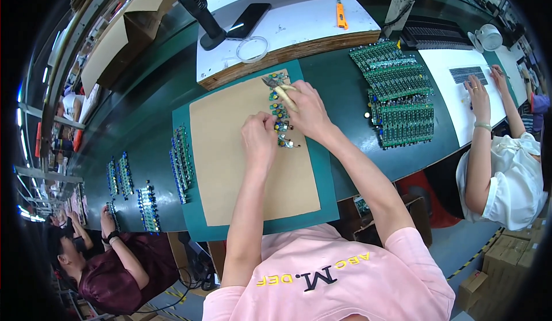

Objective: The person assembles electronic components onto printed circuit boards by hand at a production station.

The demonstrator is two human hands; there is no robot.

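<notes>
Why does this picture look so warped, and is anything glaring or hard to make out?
Head view: the wide lens curves the table edge, with black corners; head view: lights at far left glare white; head view: boards by the left hand are too small for fine detail.

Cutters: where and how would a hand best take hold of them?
Probably by the pale handles, from the near right: they slope toward that side, while the metal head points away and left, by the circuit boards. The right hand grips there.
</notes>
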